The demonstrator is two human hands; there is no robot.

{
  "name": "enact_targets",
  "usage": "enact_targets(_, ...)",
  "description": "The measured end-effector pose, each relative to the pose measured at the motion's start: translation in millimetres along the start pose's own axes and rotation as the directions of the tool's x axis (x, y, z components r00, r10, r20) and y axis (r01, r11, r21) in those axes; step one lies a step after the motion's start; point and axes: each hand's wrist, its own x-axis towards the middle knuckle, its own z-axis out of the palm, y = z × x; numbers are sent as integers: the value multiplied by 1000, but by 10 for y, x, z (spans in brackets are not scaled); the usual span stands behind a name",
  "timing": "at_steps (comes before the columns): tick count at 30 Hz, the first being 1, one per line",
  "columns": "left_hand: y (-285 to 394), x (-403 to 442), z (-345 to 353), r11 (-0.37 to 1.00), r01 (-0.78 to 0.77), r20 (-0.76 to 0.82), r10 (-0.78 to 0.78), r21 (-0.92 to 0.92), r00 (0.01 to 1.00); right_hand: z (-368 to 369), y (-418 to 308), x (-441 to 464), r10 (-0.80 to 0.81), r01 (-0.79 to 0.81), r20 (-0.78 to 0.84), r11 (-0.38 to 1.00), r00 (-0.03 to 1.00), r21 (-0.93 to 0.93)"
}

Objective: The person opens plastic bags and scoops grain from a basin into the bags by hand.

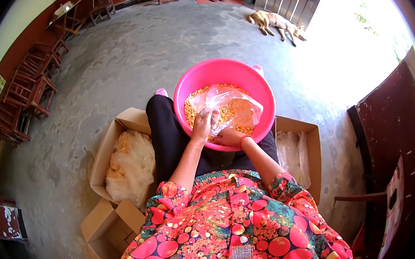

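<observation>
A pink plastic basin (257, 84) rests on my lap with yellow corn kernels (190, 112) in it. Inside it, a clear plastic bag (247, 110) lies spread over the kernels. My left hand (204, 124) is closed, pinching the bag's gathered edge near the basin's middle. Low in the basin, at the near side, my right hand (232, 136) reaches in among the kernels beside the bag; its fingertips are hidden, and I cannot tell whether it grips anything. A red band circles the right wrist.
Left of my legs, a cardboard box (100, 155) holds plastic bags with corn (134, 159); another open box (100, 220) stands nearer. A box with clear plastic (313, 155) is at my right. A dog (277, 22) lies by the doorway. Wooden chairs (31, 92) line the left wall.
</observation>
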Motion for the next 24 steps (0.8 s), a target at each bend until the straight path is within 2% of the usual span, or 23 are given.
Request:
enact_targets(2, 6, -5, 5, 1000, 4, 9, -4, -3, 1000, -20, 77, -5, -3, 5, 61, 1000, 998, -29)
enact_targets(4, 2, -5, 5, 1000, -16, 7, 16, -6, 1000, -92, 41, -76, 3, -9, 26, 976, 1000, 217)
enact_targets(5, 3, -5, 1, 1000, -16, 6, 16, -5, 1000, -103, 70, -79, 2, -8, 27, 976, 1000, 217)
enact_targets(6, 2, -2, 0, 1000, -16, 7, 16, -6, 1000, -123, 90, -88, 73, -110, 89, 831, 993, 546)
enact_targets(7, -1, -1, 1, 1000, -16, 7, 16, -8, 1000, -137, 108, -103, 117, -207, 171, 571, 978, 795)
enact_targets(8, -4, -1, 3, 1000, -15, 7, 15, -8, 1000, -153, 125, -132, 118, -208, 171, 570, 978, 795)
enact_targets(10, 22, -12, 11, 1000, -10, 25, 11, -22, 1000, -229, 59, -226, 61, -80, 68, 227, 996, 971)
enact_targets(11, 36, -20, 12, 1000, -11, 25, 11, -22, 1000, -240, 70, -241, 61, -80, 68, 227, 996, 971)
enact_targets(14, 41, -23, 14, 1000, 6, 38, -6, -7, 999, -275, 116, -294, 152, -40, 46, -45, 987, 998)
enact_targets(16, 27, -9, 10, 998, -53, 45, 52, 20, 998, -256, 179, -281, 148, 15, -12, -23, 989, 1000)
enact_targets(18, 21, -8, 2, 999, -44, 45, 44, 3, 998, -214, 260, -227, 279, 61, -48, -38, 959, 997)
enact_targets(22, 21, -10, 12, 999, -40, 27, 40, 8, 999, -190, 411, -115, 334, 97, -85, -19, 939, 995)
enact_targets(24, 26, -13, 11, 999, -38, 34, 38, -2, 999, -212, 423, -52, 419, 232, -232, 51, 878, 971)
